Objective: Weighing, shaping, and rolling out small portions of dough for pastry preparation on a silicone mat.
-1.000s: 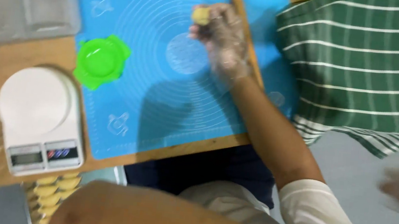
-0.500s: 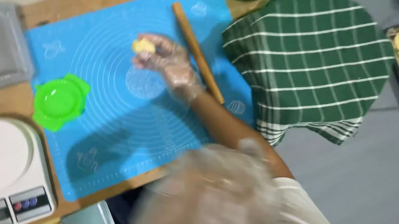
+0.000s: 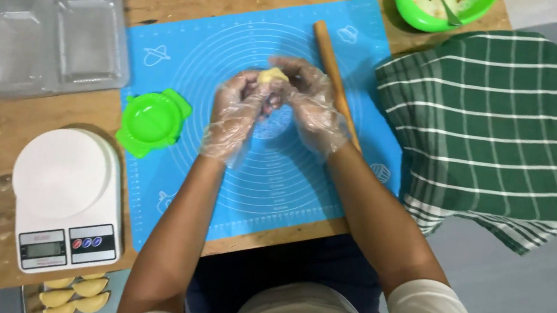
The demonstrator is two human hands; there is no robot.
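A small pale yellow lump of dough (image 3: 274, 75) is pinched between both my hands above the blue silicone mat (image 3: 185, 55). My left hand (image 3: 236, 110) and my right hand (image 3: 312, 104) wear clear plastic gloves and meet fingertip to fingertip around the dough. A wooden rolling pin (image 3: 328, 57) lies on the mat just right of my right hand. A green dumpling press (image 3: 152, 121) rests open at the mat's left edge.
A white kitchen scale (image 3: 64, 198) stands at the front left of the wooden table (image 3: 52, 120). A clear plastic tray (image 3: 47, 39) is at the back left. Green bowl of filling with a spoon (image 3: 442, 4) sits at the back. A green checked cloth (image 3: 505, 126) covers the right. Folded dumplings (image 3: 77, 294) lie below the scale.
The view has swung and steadied over the table. My left hand has come in and joined my right hand on the dough, which my right hand alone held before.
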